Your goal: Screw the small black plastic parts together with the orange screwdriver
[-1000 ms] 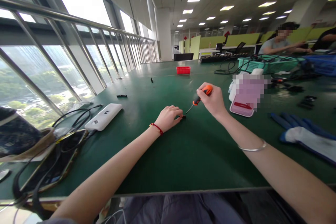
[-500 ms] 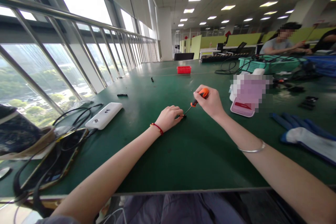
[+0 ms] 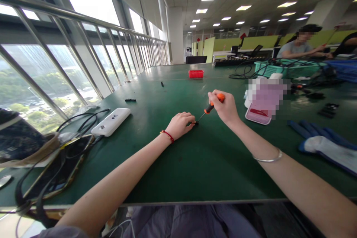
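My right hand (image 3: pixel 225 108) is closed around the orange and black handle of a screwdriver (image 3: pixel 209 108). Its thin shaft slants down to the left, and the tip meets a small black part (image 3: pixel 196 123) on the green table. With its fingertips, my left hand (image 3: pixel 181 125) pinches that part against the tabletop. Most of the part is hidden behind the fingers, so its exact kind does not show.
A white power bank (image 3: pixel 111 122) with a cable and a phone (image 3: pixel 60 171) lie to the left. Ahead is a red basket (image 3: pixel 196 74). On the right are a pink box (image 3: pixel 258 114), blue-white gloves (image 3: pixel 329 147) and a green basket (image 3: pixel 290 70). Farther back sits a person (image 3: pixel 301 46).
My right hand has turned slightly on the screwdriver handle, and its fingers have shifted, showing more of the handle. The left hand keeps its place at the black part.
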`<state>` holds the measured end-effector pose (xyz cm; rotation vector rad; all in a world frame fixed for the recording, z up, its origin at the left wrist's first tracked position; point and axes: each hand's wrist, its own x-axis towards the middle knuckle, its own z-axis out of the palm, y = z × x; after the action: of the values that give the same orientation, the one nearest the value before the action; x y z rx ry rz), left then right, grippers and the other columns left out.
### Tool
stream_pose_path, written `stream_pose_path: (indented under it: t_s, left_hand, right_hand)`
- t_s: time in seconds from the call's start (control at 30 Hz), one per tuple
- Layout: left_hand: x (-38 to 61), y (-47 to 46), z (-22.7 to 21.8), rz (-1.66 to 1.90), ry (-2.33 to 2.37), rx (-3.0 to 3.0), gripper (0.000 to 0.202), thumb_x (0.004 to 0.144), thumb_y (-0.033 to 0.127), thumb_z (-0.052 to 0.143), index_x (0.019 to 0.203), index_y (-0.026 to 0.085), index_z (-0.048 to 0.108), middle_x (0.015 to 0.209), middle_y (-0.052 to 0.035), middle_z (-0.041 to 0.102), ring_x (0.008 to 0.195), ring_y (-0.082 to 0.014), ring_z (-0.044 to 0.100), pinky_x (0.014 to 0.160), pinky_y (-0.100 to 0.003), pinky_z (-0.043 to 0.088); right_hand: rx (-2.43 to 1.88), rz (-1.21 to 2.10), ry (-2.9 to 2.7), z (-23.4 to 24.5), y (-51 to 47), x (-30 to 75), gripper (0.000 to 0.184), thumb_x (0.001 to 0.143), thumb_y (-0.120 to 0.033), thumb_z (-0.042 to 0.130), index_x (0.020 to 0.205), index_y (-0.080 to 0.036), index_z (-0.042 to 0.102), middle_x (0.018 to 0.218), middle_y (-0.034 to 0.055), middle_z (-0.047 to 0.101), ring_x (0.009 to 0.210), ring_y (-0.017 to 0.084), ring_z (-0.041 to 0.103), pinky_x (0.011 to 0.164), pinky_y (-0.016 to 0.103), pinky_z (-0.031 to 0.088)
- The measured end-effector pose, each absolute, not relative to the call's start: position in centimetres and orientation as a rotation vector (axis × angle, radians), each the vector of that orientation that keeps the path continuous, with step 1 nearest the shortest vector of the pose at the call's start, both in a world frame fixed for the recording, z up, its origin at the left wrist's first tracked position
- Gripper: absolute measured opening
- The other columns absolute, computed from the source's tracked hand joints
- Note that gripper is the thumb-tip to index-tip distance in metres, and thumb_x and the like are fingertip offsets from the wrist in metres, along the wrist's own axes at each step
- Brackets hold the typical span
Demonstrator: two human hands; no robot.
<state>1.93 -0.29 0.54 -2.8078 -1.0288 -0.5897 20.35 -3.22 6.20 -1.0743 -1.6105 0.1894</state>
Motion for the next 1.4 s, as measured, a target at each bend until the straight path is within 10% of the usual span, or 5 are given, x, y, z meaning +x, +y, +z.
stream_pose_path:
  t_s: [0.33,0.57,0.73,0.97,1.4]
  left_hand:
    - [1.7,-0.4,0.1,-0.833,-1.324,-2.848,0.017,0.076,0.029,0.059,0.09,0.02,0.06,0.09,-0.0007,0.065,0.087,-0.0178,0.059,0.08,-0.032,0.045]
    - [1.3,0.1,-0.1,-0.908,-1.44,-2.852,0.016,0.072,0.033,0.063,0.077,0.018,0.068,0.089,-0.0034,0.065,0.085,-0.0188,0.058,0.081,-0.032,0.046]
    - [1.1,-0.3,0.3,-0.918,-1.419,-2.875,0.018,0.073,0.028,0.062,0.087,0.019,0.068,0.09,-0.002,0.067,0.086,-0.0177,0.059,0.08,-0.03,0.046]
    - [0.8,-0.8,0.8,-0.698,-1.22,-2.726,0.015,0.079,0.029,0.056,0.082,0.022,0.068,0.089,-0.0012,0.067,0.088,-0.019,0.056,0.079,-0.032,0.041]
    - [0.6,-0.8,1.0,-0.606,-1.052,-2.706,0.022,0.085,0.03,0.05,0.08,0.023,0.069,0.091,-0.0014,0.068,0.089,-0.0181,0.055,0.08,-0.032,0.037]
  right_hand:
    - [-1.389,0.231,-1.971,11.0,-0.3,20.2,0.018,0.063,-0.028,0.062,0.075,-0.021,0.05,0.062,-0.0029,0.054,0.049,0.01,0.043,0.05,0.025,0.033]
    - [-1.43,0.156,-2.101,12.3,-0.2,20.1,0.037,0.082,-0.044,0.043,0.059,-0.018,0.055,0.062,0.003,0.059,0.056,0.014,0.051,0.055,0.027,0.033]
    - [-1.392,0.216,-2.129,12.5,-0.4,20.3,0.012,0.075,-0.031,0.053,0.078,-0.019,0.057,0.067,0.0007,0.061,0.054,0.011,0.049,0.053,0.025,0.033]
    - [-1.32,0.274,-2.188,12.6,-0.5,20.3,0.04,0.085,-0.045,0.041,0.062,-0.017,0.058,0.065,0.0034,0.062,0.055,0.012,0.051,0.054,0.026,0.034]
    - [-1.434,0.205,-2.197,12.9,-1.1,20.1,0.03,0.081,-0.041,0.046,0.062,-0.019,0.056,0.057,0.0008,0.056,0.046,0.011,0.045,0.05,0.026,0.031]
